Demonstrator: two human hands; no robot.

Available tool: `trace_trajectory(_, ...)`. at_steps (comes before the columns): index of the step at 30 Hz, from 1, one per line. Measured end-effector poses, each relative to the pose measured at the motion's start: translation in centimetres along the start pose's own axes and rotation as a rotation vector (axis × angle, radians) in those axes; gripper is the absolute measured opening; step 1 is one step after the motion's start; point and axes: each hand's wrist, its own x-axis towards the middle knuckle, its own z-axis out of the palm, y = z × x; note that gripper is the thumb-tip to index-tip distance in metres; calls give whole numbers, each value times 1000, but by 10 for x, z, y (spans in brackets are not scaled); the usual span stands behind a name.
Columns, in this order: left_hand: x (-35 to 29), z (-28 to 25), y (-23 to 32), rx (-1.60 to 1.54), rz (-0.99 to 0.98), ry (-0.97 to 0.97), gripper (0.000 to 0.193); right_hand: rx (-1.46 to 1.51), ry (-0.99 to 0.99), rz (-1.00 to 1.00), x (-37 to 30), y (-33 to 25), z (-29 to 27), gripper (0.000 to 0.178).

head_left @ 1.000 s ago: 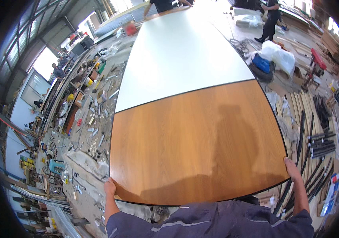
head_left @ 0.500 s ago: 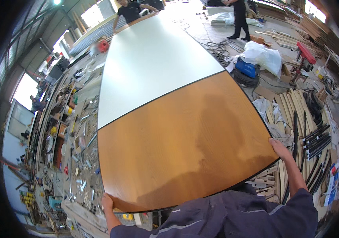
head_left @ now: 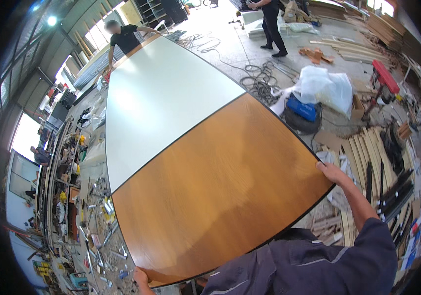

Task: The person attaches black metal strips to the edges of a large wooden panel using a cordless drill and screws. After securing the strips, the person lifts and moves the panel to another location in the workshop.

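A long panel with black edging stretches away from me, its near part brown wood-grain (head_left: 215, 182) and its far part glossy white (head_left: 163, 93). My left hand (head_left: 142, 278) grips the near left corner, partly cut off by the picture's lower edge. On the right edge near the other corner, my right hand (head_left: 332, 173) is closed with the thumb on top; the fingers underneath are hidden. Another person (head_left: 124, 39) in a dark top holds the far end with both hands.
Loose tools and metal pieces clutter the left side (head_left: 104, 241). On the right lie cables (head_left: 259, 78), plastic wrapping (head_left: 326, 88), a blue item (head_left: 301, 109), wooden strips (head_left: 363, 152) and a red-topped machine (head_left: 385, 77). A second person (head_left: 272, 24) stands at the back.
The panel's far end and the person holding it have shifted left in the view, and the panel lies more slanted. Both my hands keep their grip. The standing person's legs have moved apart.
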Motion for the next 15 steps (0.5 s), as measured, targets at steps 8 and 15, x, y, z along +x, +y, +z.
trace_trajectory(8, 48, -34, 186, -76, 32, 57, 57, 48, -71, -63, 244, -41, -30, 72)
trace_trajectory(15, 130, -54, 327, -99, -130, 54, 65, 145, -88, -76, 416, -129, -74, 71)
